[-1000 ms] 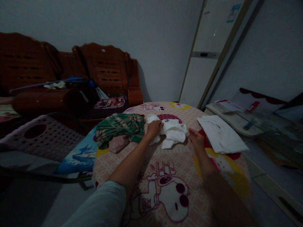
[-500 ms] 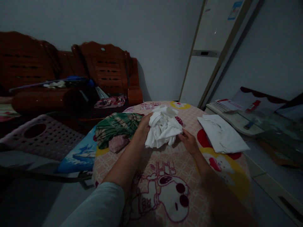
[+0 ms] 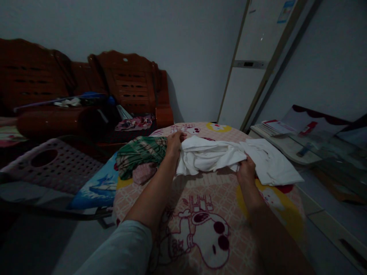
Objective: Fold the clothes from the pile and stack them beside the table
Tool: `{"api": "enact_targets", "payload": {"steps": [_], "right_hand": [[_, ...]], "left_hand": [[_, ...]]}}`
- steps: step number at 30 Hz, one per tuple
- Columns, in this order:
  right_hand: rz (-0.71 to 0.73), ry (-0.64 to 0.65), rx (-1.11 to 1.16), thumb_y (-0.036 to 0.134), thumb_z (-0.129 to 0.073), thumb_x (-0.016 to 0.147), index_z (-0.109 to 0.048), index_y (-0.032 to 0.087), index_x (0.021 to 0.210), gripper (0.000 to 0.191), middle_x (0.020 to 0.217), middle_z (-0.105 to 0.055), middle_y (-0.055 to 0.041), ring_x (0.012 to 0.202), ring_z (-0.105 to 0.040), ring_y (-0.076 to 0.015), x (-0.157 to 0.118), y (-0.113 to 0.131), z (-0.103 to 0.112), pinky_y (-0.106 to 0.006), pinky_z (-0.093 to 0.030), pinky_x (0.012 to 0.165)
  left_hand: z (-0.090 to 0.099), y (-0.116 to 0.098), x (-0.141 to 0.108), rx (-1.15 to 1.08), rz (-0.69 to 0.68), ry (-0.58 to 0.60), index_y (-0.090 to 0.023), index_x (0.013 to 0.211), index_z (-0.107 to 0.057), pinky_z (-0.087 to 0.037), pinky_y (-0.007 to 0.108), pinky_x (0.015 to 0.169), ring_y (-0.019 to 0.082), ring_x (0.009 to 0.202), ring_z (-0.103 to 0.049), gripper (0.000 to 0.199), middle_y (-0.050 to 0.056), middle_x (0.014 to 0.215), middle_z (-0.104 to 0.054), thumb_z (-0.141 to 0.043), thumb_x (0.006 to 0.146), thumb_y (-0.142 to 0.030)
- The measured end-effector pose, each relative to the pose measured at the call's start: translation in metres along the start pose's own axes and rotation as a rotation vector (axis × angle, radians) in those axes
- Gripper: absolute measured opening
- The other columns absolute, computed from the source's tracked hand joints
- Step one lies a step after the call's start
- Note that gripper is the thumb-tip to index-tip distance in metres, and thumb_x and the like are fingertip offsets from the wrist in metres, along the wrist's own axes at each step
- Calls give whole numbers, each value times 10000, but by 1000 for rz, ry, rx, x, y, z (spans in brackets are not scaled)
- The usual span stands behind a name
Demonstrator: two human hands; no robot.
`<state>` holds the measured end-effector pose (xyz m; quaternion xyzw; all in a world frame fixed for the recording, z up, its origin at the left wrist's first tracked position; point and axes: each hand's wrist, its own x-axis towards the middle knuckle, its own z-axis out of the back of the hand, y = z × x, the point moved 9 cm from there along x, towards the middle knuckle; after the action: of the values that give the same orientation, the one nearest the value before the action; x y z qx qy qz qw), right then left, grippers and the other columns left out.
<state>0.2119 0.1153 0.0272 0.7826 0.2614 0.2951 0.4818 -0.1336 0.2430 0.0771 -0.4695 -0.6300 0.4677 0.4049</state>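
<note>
A white cloth (image 3: 209, 154) stretches sideways between my two hands, with loose folds along its length, over the far half of the round table. My left hand (image 3: 174, 144) is closed on its left end, beside a green plaid cloth. At the other end my right hand (image 3: 246, 167) pinches the cloth's right edge. A folded white garment (image 3: 272, 162) lies just right of my right hand. The green plaid cloth (image 3: 142, 152) and a small pink cloth (image 3: 143, 173) lie bunched on the left.
The table (image 3: 206, 191) has a pink patterned cover. A blue cushion (image 3: 99, 187) and a woven chair (image 3: 57, 164) stand at its left. Wooden seats (image 3: 129, 84) are behind. A cabinet with papers (image 3: 275, 128) stands at the right.
The bunched white cloth has been drawn out sideways. My right hand has moved right with its edge, close to the folded garment; my left hand has shifted slightly up.
</note>
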Motion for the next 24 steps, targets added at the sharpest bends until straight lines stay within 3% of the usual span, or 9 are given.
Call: {"api": "enact_targets", "payload": {"steps": [3, 5, 9, 13, 17, 19, 22, 24], "right_hand": [[-36, 26, 124, 277, -694, 626, -545, 188, 1330, 725, 1252, -636, -119, 1058, -637, -215, 11, -4, 9, -415, -502, 938], [-74, 72, 103, 302, -708, 660, -444, 232, 1419, 807, 1402, -526, -144, 1159, -601, -221, 13, -11, 11, -441, -481, 980], [-24, 140, -111, 368, -714, 676, -498, 208, 1378, 752, 1471, -463, -158, 1279, -516, -260, 11, -20, 7, -456, -444, 1032], [10, 306, -447, 423, -704, 668, -577, 145, 1302, 704, 1340, -583, -185, 1169, -593, -302, 2, -36, -14, -479, -473, 994], [286, 482, -834, 383, -695, 676, -698, 154, 1057, 445, 1223, -658, -174, 1155, -585, -332, -16, -34, -36, -505, -427, 1034], [397, 523, -918, 321, -624, 722, -708, 169, 920, 264, 1138, -696, -165, 1107, -609, -315, -23, -30, -43, -478, -436, 1020], [368, 420, -919, 305, -498, 796, -654, 192, 801, 193, 862, -732, -116, 863, -677, -259, -18, -23, -35, -404, -527, 839], [237, 270, -808, 354, -454, 834, -604, 198, 805, 218, 642, -680, -47, 619, -660, -217, -9, -18, -19, -342, -543, 631]], "left_hand": [[29, -6, 17, 178, -141, -118, -130, 738, -665, -459, 234, 592, 146, 615, -611, 276, 40, 664, -670, -565, 768, -386], [42, -5, 26, 341, -211, -151, -138, 752, -668, -473, 238, 649, 161, 712, -634, 221, 45, 740, -693, -578, 749, -340], [41, 11, 39, 588, -211, 6, -136, 885, -696, -491, 260, 738, 186, 833, -649, 262, 53, 874, -724, -678, 667, -282], [35, 26, 40, 747, -153, 186, -144, 889, -718, -495, 280, 760, 204, 846, -654, 287, 55, 869, -735, -731, 633, -273], [36, 27, 34, 844, -120, 245, -142, 869, -738, -496, 305, 781, 233, 878, -649, 282, 75, 872, -738, -750, 618, -272], [26, 25, 23, 766, -91, 400, -145, 906, -745, -501, 308, 786, 235, 893, -647, 359, 69, 907, -739, -780, 574, -274], [5, 15, -7, 477, 10, 719, -153, 1018, -734, -513, 296, 753, 208, 856, -655, 491, 65, 966, -735, -803, 572, -347], [0, 0, -23, 295, 64, 809, -150, 1032, -724, -512, 283, 714, 183, 790, -655, 511, 74, 948, -732, -812, 580, -373]]}}
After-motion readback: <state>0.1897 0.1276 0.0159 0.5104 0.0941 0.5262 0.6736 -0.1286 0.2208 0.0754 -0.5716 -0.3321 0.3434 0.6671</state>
